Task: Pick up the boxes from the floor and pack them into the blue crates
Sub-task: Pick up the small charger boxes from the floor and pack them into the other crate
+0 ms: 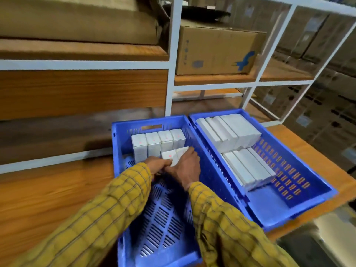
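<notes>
**Seating a second row in the left crate**

We are holding small white cardboard boxes (174, 156) low inside the left blue slotted plastic crate (123, 130), just in front of the upright row of four white boxes (158, 144) against its far wall. Our left hand (157, 164) and right hand (187, 168) are both closing around them, fingers pinching the sides. The boxes are tilting, long axes roughly vertical; the open slot is lying straight ahead, right hand nearer.

Single head-worn wide-angle view, looking forward and steeply down from close above two blue crates (248, 207) on wooden desk (48, 199). Yellow checked sleeves (107, 214) enter from bottom edge. White-framed shelving (171, 60) fills upper frame; edges bowed, blurred.
</notes>
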Motion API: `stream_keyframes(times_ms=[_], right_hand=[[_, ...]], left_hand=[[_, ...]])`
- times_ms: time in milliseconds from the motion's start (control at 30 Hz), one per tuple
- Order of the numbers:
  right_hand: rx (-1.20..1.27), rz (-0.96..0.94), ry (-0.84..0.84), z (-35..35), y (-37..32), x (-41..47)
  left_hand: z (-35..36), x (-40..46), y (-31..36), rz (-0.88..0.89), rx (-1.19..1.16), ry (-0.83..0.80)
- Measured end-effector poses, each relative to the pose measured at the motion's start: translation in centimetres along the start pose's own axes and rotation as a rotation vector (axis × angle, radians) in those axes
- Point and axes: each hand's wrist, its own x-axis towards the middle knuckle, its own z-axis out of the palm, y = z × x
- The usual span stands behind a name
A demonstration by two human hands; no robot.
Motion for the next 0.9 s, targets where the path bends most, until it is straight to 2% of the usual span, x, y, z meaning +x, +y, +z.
stream_keyframes(times_ms=[100, 233, 333, 433, 533, 733, 900], right_hand=[[-0.053, 0.008, 0.012, 1.5, 0.6, 1.1], [-0.169, -0.056, -0.053, 2.2, 0.9, 2.1], [-0.371, -0.136, -0.077, 2.6, 1.0, 1.9], [-0.584, -0.22, -0.027, 2.6, 1.4, 2.4], [-0.574, -0.278, -0.023, 1.6, 1.9, 3.4], [-0.224, -0.364, 0.013, 2.3, 4.3, 4.9], [-0.367, -0.411, -0.012, 2.6, 5.1, 5.6]], left_hand=[[0.5, 6.6, -1.6, 0.016, -0.063, 0.063], [0.6, 1.8, 2.0, 0.057, -0.052, 0.108], [0.6, 3.1, 1.7, 0.049, -0.17, 0.127], [1.0, 8.3, -0.6, 0.056, -0.315, 0.116], [1.3, 4.9, 1.1, 0.042, -0.366, 0.11], [2.7, 3.5, 1.4, 0.049, -0.352, 0.11], [3.7, 3.6, 1.2, 0.084, -0.392, 0.169]])
